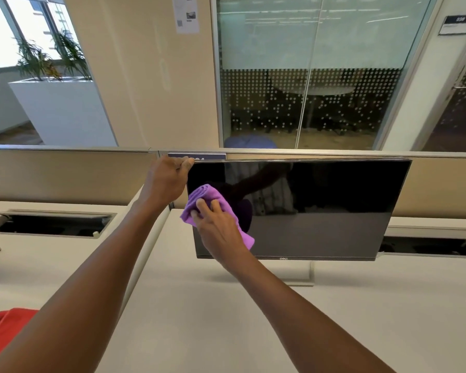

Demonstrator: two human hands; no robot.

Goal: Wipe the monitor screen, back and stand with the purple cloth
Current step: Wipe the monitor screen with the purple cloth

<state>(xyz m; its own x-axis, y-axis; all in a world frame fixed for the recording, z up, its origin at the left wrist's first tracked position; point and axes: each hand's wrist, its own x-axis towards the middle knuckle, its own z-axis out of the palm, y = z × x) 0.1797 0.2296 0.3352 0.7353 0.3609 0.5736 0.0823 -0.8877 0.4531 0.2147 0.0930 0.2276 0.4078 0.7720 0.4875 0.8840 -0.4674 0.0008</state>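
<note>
Bracing hold: left hand (170,179) grips the monitor (320,205) top corner, apparently steadying it against wiping pressure.
Wiping hand: right hand (218,227) presses the bunched cloth (202,195) flat-fingered onto the screen, just below the left hand.
Stand (301,275): judged not yet wiped.

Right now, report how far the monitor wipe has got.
Nothing looks finished. In hand: the right hand presses the purple cloth on the screen's left side while the left hand grips the monitor's top corner. Left: the remaining screen, the unseen back, the stand.
</note>
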